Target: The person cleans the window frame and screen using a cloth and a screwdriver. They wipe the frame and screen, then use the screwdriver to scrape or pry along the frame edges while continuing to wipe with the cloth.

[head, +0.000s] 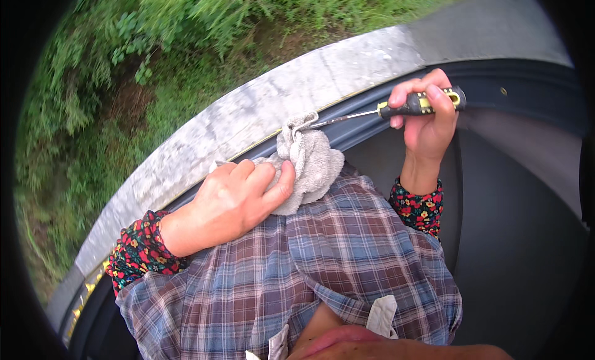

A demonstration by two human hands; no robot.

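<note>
My right hand (430, 113) grips a screwdriver by its black and yellow handle (413, 103). The metal shaft (348, 118) points left, and its tip is hidden in a fold of a grey terry cloth (309, 162). My left hand (237, 199) holds the bunched cloth from the left, with the thumb lying on it. Cloth and shaft are over the grooved dark frame (367, 127), which looks like a window track; whether the tip touches the groove cannot be seen.
Beyond the frame runs a grey mottled stone ledge (279, 97), with green plants (176, 48) past it. Yellowish, ragged material (83, 297) lines the frame at lower left. A smooth dark panel (511, 230) lies to the right. My plaid garment (279, 276) is close to the frame.
</note>
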